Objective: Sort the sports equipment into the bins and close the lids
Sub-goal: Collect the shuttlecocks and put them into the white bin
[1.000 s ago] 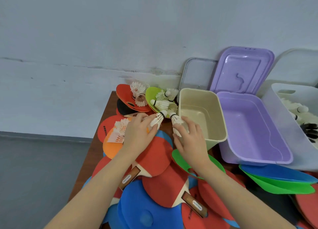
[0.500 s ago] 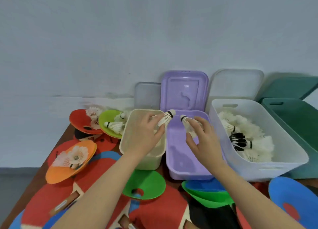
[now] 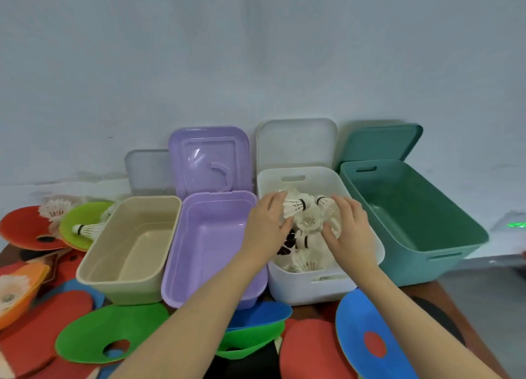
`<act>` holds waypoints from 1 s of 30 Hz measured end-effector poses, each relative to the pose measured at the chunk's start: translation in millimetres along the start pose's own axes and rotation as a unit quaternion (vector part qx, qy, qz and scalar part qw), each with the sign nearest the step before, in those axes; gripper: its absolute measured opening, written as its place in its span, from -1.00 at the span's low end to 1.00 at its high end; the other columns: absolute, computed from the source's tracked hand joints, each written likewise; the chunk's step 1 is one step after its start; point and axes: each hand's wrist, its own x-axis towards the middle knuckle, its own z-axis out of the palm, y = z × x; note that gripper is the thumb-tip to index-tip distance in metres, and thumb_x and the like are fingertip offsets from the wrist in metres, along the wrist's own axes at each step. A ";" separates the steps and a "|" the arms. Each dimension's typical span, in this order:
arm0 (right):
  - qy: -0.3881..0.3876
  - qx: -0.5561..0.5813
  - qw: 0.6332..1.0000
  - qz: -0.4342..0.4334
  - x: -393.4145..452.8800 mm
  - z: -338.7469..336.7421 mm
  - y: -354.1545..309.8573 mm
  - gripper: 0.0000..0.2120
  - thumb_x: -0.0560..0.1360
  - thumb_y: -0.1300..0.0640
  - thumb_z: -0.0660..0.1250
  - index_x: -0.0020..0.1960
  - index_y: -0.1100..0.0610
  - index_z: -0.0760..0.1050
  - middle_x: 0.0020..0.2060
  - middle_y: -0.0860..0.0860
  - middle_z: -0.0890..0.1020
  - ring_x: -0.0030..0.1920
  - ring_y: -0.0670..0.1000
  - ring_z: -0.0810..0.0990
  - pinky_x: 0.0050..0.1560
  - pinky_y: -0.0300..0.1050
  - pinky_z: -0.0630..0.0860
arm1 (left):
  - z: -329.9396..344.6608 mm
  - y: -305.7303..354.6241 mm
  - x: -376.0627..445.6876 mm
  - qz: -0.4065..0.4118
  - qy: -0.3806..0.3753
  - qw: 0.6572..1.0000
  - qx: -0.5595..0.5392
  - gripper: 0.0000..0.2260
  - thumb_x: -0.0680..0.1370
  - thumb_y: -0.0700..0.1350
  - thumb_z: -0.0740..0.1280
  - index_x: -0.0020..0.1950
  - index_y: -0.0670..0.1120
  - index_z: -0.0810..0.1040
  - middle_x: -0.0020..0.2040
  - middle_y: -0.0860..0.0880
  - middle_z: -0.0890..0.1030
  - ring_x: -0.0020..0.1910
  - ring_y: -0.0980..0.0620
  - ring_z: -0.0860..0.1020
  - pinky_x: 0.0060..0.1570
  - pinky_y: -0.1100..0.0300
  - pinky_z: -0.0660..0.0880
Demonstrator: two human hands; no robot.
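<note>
White bin (image 3: pixel 301 289): mouth crowded; both hands, left (image 3: pixel 263 230) and right (image 3: pixel 351 233), hover over heaped shuttlecocks (image 3: pixel 308 222).
Purple bin (image 3: pixel 199 264): open top, bare floor, room to reach in.
Beige bin (image 3: pixel 113 273): open top, nothing inside.
Green bin (image 3: pixel 444 262): open, widest clear cavity.
Back edge: four lids, such as the purple lid (image 3: pixel 209 156), lean upright against the wall (image 3: pixel 256 51), blocking passage behind the bins.
Between bins: walls touch or nearly touch.
Front of table: overlapping paddles (image 3: pixel 310 347) and cones (image 3: pixel 94 333) cover the surface.
</note>
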 end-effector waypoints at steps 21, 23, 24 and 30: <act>-0.204 -0.109 0.972 0.041 24.0 31.4 -3.1 -0.49 0.62 -0.11 -0.08 0.52 0.02 -0.01 0.52 -0.01 0.04 0.51 0.00 -0.06 0.44 0.03 -0.17 | -12.8 -30.3 -1.7 -0.043 -0.122 0.972 0.196 -0.59 0.62 -0.01 0.10 0.45 -0.07 0.25 0.44 0.01 0.30 0.40 0.02 0.24 0.29 0.12 0.08; -0.183 -0.084 0.979 0.023 26.1 36.3 -19.5 -0.52 0.62 -0.06 0.00 0.50 0.05 0.09 0.50 0.03 0.14 0.49 0.03 0.06 0.41 0.02 -0.06 | -31.8 -39.4 -7.1 -0.052 -0.121 0.969 0.211 -0.59 0.62 0.00 0.10 0.45 -0.07 0.25 0.45 0.00 0.30 0.41 0.02 0.23 0.31 0.12 0.07; -0.178 -0.073 0.981 0.013 26.2 40.2 -28.9 -0.53 0.62 -0.04 0.03 0.49 0.06 0.13 0.48 0.04 0.19 0.47 0.05 0.12 0.39 0.01 -0.01 | -41.6 -44.9 -11.0 -0.058 -0.121 0.967 0.215 -0.59 0.62 0.00 0.10 0.47 -0.06 0.23 0.46 0.01 0.28 0.42 0.02 0.22 0.32 0.12 0.05; -0.198 -0.001 0.979 -0.055 21.8 78.5 -100.7 -0.58 0.58 0.06 0.19 0.38 0.20 0.32 0.29 0.14 0.43 0.26 0.19 0.38 0.25 0.05 0.25 | -115.7 -80.7 -45.0 -0.083 -0.076 0.962 0.249 -0.46 0.49 0.09 -0.03 0.33 -0.15 0.44 0.28 -0.09 0.51 0.23 -0.09 0.48 0.19 0.01 0.31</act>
